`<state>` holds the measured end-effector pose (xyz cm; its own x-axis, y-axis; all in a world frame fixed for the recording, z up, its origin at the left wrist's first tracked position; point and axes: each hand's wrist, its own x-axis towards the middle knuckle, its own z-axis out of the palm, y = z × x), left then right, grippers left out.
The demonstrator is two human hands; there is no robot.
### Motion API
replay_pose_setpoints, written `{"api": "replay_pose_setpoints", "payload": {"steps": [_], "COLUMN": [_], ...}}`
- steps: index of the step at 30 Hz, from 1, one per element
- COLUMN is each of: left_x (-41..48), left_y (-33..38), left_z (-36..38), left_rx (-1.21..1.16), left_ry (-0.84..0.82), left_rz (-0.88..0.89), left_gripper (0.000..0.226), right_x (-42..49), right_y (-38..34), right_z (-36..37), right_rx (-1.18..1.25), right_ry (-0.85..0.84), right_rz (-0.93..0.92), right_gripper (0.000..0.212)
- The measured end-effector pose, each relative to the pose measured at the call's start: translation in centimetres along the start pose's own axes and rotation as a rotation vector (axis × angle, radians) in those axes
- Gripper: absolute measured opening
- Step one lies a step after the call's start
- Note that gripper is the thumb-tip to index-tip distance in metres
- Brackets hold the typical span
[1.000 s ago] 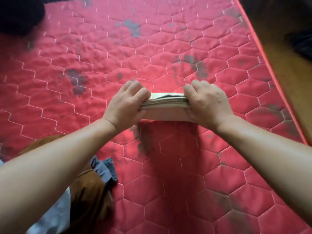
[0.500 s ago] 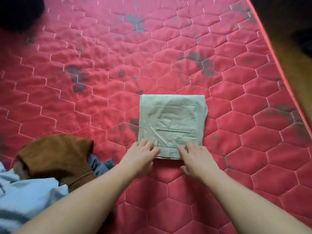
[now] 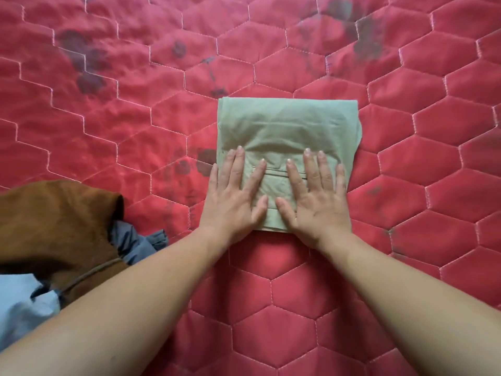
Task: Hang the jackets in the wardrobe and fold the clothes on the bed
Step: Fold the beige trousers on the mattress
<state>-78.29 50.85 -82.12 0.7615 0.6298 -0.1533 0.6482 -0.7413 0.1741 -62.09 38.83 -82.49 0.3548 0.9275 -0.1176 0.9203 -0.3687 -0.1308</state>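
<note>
1. The bed (image 3: 108, 131) fills nearly the whole view. It has a red quilted cover stitched in pale hexagons, soft and puckered, with dark blotches at far left, far right and just left of the folded piece.
2. An unfolded heap lies at the near left. It is made up of a brown garment (image 3: 54, 221), thick and matte with a cord along its edge, and under it a blue garment (image 3: 21, 308), thin and crumpled. I judge these are still to be folded, or hung if the brown one is a jacket. No wardrobe is in sight.
3. The green garment (image 3: 287, 126) sits right of centre on the bed. It is a thin, creased woven cloth, already folded into a neat near-square, with a welt pocket slit showing. This fold looks all but finished.
4. The left hand (image 3: 233, 204) lies flat on the near left part of the green garment, fingers spread, pressing it down.
5. The right hand (image 3: 317, 204) lies flat just beside it on the near right part, fingers likewise spread, thumbs almost meeting.
</note>
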Motion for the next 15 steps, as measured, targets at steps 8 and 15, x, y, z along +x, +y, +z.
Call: {"api": "replay_pose_setpoints", "payload": {"steps": [8,15], "left_x": [7.0,8.9], "left_y": [-1.5,-2.3], "left_z": [-3.9,-1.5], "left_rx": [0.090,-0.026], "left_ry": [0.071,0.034], "left_rz": [-0.014,-0.002], "left_gripper": [0.074,0.073], "right_x": [6.8,8.2], "right_y": [2.0,2.8], "right_z": [-4.0,-1.7], "right_rx": [-0.006,0.031], "right_ry": [0.042,0.048], "right_rz": [0.067,0.074], "right_gripper": [0.073,0.075]}}
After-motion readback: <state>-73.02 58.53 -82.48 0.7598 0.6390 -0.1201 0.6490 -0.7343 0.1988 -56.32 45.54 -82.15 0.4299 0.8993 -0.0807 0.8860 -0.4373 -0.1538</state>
